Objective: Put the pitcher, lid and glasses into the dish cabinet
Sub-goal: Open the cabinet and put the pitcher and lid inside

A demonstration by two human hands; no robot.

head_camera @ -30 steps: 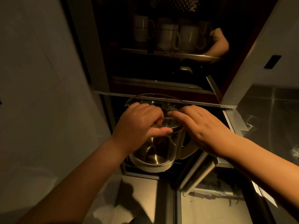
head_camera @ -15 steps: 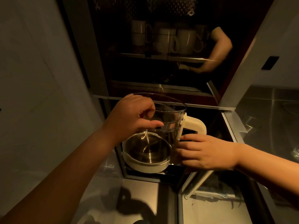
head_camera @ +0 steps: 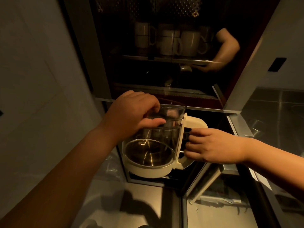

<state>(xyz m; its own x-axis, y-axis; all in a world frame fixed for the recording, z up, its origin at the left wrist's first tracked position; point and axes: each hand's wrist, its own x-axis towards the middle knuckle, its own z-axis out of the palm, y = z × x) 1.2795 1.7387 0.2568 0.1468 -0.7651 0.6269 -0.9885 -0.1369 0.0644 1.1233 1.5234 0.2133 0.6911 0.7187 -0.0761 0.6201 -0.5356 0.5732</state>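
Pitcher (head_camera: pixel 153 142), clear body on a cream base, is held tilted at the mouth of the lower cabinet compartment (head_camera: pixel 212 119), not yet set down. Left hand (head_camera: pixel 131 116) grips the rim, thumb outside, fingers curled over the edge; right hand (head_camera: pixel 212 147) has its fingers curled round the cream handle (head_camera: pixel 195 124). Risk: rim grip on smooth clear wall may slip; base could catch the compartment's front edge (head_camera: pixel 144 182) going in. Open door (head_camera: pixel 204 183) stands just right of the base and crowds the right wrist. Mugs (head_camera: pixel 171 41) sit on the shelf above, behind dark glass. Lid and glasses not identifiable here.
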